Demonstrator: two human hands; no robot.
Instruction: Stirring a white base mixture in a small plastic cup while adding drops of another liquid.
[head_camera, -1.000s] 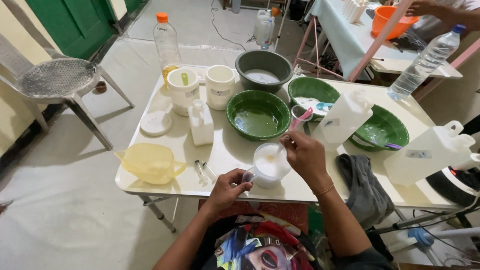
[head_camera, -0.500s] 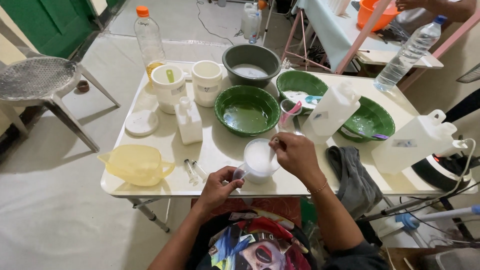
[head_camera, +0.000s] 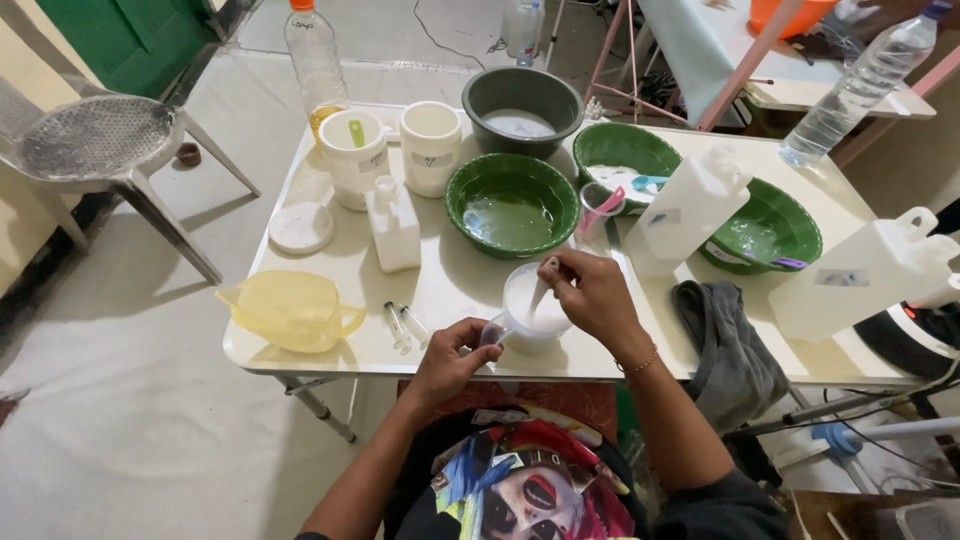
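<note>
A small clear cup (head_camera: 532, 312) of white liquid stands near the front edge of the white folding table (head_camera: 450, 290). My right hand (head_camera: 592, 292) holds a white spoon (head_camera: 542, 290) dipped into the cup. My left hand (head_camera: 452, 358) pinches the cup's handle (head_camera: 492, 332) at its near left side. A green bowl (head_camera: 511, 204) of pale liquid sits just behind the cup.
On the table are a yellow jug (head_camera: 291, 309), two syringes (head_camera: 402, 324), a small white bottle (head_camera: 393, 226), two white tubs (head_camera: 393, 150), a lid (head_camera: 300, 227), a grey bowl (head_camera: 522, 102), further green bowls (head_camera: 765, 228), white jerrycans (head_camera: 686, 208) and a grey cloth (head_camera: 729, 344). A metal chair (head_camera: 100, 150) stands left.
The view has drifted a little. My right hand still works the spoon in the cup, and my left hand stays on the handle.
</note>
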